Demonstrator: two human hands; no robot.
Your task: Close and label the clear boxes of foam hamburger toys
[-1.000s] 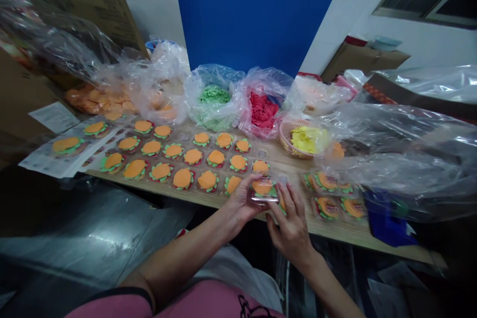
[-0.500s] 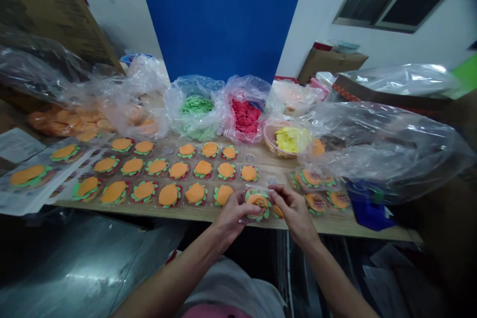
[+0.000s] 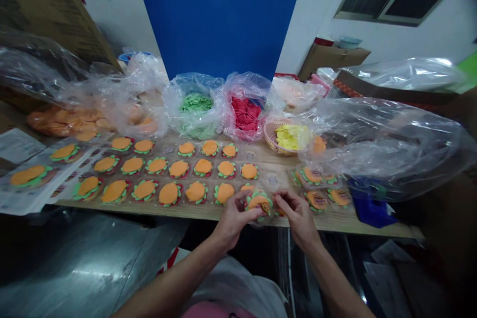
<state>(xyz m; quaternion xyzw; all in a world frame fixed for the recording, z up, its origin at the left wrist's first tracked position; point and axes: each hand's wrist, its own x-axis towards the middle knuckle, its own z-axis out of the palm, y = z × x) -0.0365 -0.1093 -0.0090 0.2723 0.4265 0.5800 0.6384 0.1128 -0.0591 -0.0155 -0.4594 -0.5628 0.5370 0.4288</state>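
Observation:
My left hand [image 3: 235, 221] grips a clear plastic pack with a toy burger [image 3: 260, 202] in it, thumb across the front, at the table's near edge. The burger has an orange bun, a green frilly layer and a small printed label. Close on its right, my right hand [image 3: 296, 213] is closed, thumb and forefinger pinched together; what lies between them is hidden. Another orange bun shows partly behind those fingers. To the left, several toy burgers [image 3: 196, 192] sit in rows of clear trays. More packed burgers with labels [image 3: 316, 200] lie right of my right hand.
Behind the rows stand bags of green pieces [image 3: 197, 103] and red pieces [image 3: 246, 113], and a basket [image 3: 274, 145] of yellow pieces. Orange pieces [image 3: 70, 120] fill a bag at left. Loose plastic film [image 3: 387, 149] and a blue holder [image 3: 370, 206] are at right.
My left hand has tilted the pack, and a bun behind it now shows. My right hand's fingertips have come away from the pack's upper edge and moved slightly down and right.

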